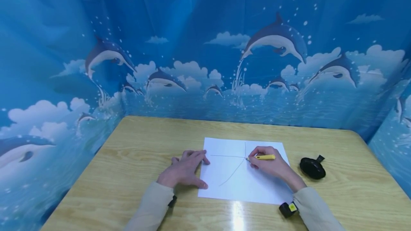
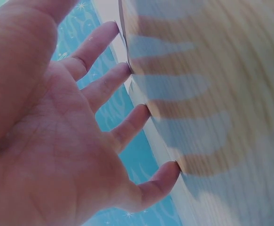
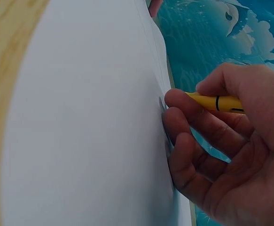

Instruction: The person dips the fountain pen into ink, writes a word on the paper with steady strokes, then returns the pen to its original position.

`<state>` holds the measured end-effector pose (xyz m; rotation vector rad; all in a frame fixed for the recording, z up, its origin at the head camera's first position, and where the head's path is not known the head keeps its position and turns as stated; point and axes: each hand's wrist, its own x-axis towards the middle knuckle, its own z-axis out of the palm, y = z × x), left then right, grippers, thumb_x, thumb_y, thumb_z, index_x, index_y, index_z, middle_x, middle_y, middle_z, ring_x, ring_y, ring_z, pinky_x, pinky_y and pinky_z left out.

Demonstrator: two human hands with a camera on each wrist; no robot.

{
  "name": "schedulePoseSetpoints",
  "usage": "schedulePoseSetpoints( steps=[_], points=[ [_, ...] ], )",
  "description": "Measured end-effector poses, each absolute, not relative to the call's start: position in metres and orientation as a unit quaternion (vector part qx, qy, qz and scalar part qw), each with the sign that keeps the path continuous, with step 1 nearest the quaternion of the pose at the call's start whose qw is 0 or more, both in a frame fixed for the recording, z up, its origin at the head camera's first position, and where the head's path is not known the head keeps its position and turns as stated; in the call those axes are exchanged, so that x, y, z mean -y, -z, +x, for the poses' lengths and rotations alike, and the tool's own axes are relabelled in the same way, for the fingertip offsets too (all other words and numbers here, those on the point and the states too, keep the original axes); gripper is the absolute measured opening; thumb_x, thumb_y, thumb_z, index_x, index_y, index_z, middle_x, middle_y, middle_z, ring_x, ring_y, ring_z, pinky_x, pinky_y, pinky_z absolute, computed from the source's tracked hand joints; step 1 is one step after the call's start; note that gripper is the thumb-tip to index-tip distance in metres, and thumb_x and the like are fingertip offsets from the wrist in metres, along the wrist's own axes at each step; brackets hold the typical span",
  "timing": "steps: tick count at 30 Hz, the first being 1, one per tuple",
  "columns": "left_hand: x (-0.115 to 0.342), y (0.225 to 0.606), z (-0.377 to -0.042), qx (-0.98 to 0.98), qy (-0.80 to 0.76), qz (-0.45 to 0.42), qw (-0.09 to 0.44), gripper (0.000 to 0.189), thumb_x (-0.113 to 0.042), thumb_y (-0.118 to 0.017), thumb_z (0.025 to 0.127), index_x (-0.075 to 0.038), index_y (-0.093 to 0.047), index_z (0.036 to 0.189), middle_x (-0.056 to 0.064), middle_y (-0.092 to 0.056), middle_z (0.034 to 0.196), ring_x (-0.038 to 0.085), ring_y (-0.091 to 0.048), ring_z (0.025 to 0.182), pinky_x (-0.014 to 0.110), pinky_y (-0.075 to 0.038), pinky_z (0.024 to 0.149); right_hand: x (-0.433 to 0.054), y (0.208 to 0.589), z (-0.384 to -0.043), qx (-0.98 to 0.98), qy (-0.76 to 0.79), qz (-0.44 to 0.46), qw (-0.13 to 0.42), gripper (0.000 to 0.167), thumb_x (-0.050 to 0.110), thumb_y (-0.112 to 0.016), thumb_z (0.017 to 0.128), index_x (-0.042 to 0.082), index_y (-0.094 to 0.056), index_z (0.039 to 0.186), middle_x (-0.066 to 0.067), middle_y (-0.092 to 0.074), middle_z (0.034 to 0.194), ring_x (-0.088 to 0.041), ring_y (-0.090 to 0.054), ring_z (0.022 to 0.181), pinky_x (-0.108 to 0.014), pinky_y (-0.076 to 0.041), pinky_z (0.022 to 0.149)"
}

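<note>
A white sheet of paper [image 1: 263, 188] lies on the wooden table. Thin dark lines cross it: one level, one upright and one slanting down to the left, all meeting near the pen tip. My right hand [image 1: 273, 165] pinches a yellow pen [image 1: 265, 157] between thumb and fingers, its tip right at that meeting point. In the right wrist view, the pen [image 3: 228, 103] shows a black ring, and the other fingers curl against the paper [image 3: 90, 117]. My left hand [image 1: 184, 172] spreads over the paper's left edge, thumb and fingertips resting there. Its palm [image 2: 66, 141] holds nothing.
A black oval object [image 1: 312, 168] with a small tab lies on the table [image 1: 135, 145] right of the paper. A small black device [image 1: 288, 209] with a yellow patch sits under the right wrist. Behind the table hangs a blue dolphin-print curtain [image 1: 199, 27].
</note>
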<state>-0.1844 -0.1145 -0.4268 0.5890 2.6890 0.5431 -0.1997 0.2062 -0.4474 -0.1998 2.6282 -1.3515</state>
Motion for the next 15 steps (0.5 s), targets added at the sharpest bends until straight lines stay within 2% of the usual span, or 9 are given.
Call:
schedulePoseSetpoints(
  steps=[15],
  points=[
    [0.1127,0.4251,-0.184,-0.947,-0.183,0.202,0.168,0.069,-0.052,-0.088,0.073,-0.028,-0.058,0.131,0.002,-0.032,0.168,0.042,-0.027,0.152,0.085,-0.024,0.108,-0.2099,0.4444,-0.1982,-0.882,0.453,-0.074,0.11,0.012,0.018,-0.068,0.096,0.007,-0.072,0.099,-0.002,-0.073,0.078,-0.016,-0.065,0.07,-0.022,-0.05,0.059]
  ],
)
